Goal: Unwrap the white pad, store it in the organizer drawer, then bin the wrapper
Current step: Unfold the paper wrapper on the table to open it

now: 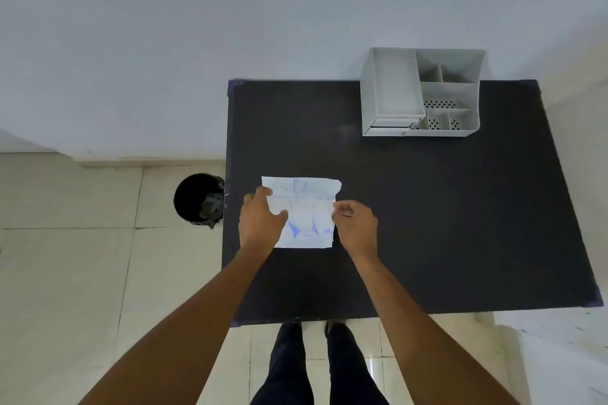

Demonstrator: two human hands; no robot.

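Note:
A white packet with blue print, the wrapped pad (304, 207), lies flat on the black table (427, 223) near its left side. My left hand (261, 223) rests on the packet's left part, fingers spread over it. At the packet's right edge my right hand (353, 223) has its fingers curled and pinching. The grey organizer (421, 92) stands at the table's far edge, with its small drawers (391, 127) shut at the lower left front. A black bin (199, 199) sits on the floor just left of the table.
A pale wall runs behind the table. Tiled floor surrounds it, and my legs stand at the near edge. The bin holds some crumpled dark material. A white surface shows at the lower right corner.

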